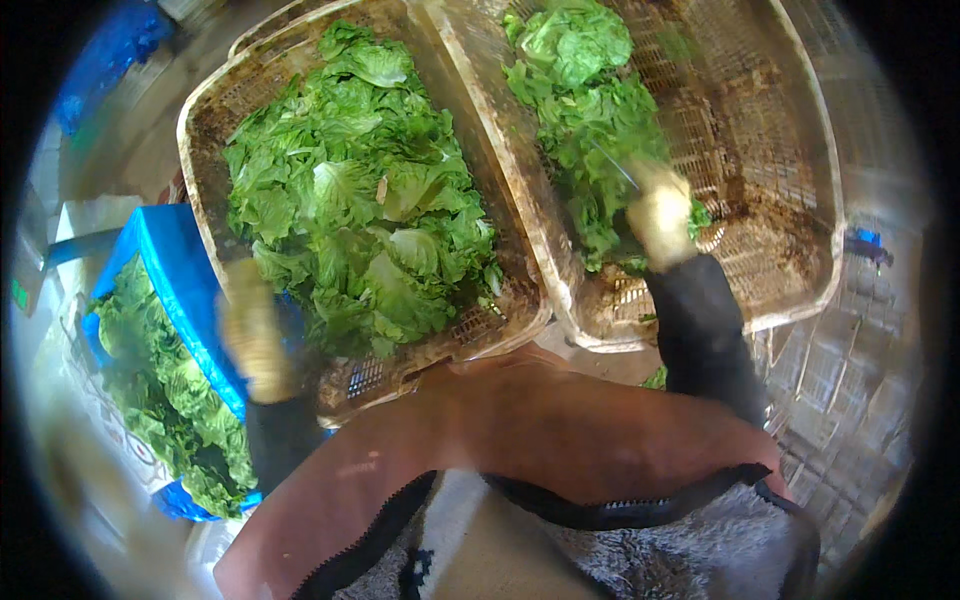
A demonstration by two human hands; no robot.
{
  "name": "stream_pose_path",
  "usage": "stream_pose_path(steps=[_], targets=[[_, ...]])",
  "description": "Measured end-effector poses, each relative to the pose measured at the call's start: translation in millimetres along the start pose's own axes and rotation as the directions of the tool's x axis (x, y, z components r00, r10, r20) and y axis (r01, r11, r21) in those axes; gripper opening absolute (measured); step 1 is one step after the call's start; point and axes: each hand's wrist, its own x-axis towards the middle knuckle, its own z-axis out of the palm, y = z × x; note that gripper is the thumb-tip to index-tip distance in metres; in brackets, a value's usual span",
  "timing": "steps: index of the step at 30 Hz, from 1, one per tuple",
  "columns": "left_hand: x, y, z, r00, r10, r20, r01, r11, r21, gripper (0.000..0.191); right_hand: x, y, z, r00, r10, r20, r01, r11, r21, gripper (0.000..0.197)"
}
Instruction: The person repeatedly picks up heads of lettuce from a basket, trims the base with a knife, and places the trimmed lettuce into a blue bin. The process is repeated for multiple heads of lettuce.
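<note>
Wearing a pale yellow glove, my right hand (661, 217) is over the right crate (750, 300) and grips a knife (615, 163); only its thin metal blade shows. Below the blade lie green lettuce heads (600, 112) along the crate's left side. My left hand (259, 330), gloved alike and blurred by motion, is at the left rim of the left crate (536, 311). Its fingers are too smeared to tell whether they hold anything. Loose lettuce leaves (360, 187) pile up inside that left crate.
Left of the crates stands a container lined with blue plastic (172, 247), holding more lettuce (180, 375). Blue plastic (112, 60) also shows at the far upper left. Paving (840, 382) lies to the right, with a small blue object (866, 238) on it.
</note>
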Motion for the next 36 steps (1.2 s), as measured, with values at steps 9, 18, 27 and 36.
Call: stream_pose_path(steps=[9,18,27,36], targets=[[15.4,102.5,177.9,0.552,0.206,0.808,0.834,-0.160,-0.529,0.082,-66.7,-134.4,-107.6,0.947,-0.217,0.237,-0.120,0.447,0.886,0.024],[-29.4,90.1,66.6,0.600,0.259,0.757,0.536,0.572,-0.621,0.075,-2.4,-173.2,-111.7,0.875,-0.376,0.306,0.301,0.916,0.267,0.047],[-84.7,106.3,21.5,0.569,0.135,0.811,0.684,0.469,-0.558,0.087,12.1,-181.7,-55.2,0.827,-0.297,0.477,0.278,0.954,0.113,0.033],[-40.0,88.4,37.0,0.739,0.070,0.670,0.604,0.372,-0.705,0.096,-53.4,-151.5,-18.0,0.375,-0.261,0.890,-0.881,-0.400,0.254,0.039]])
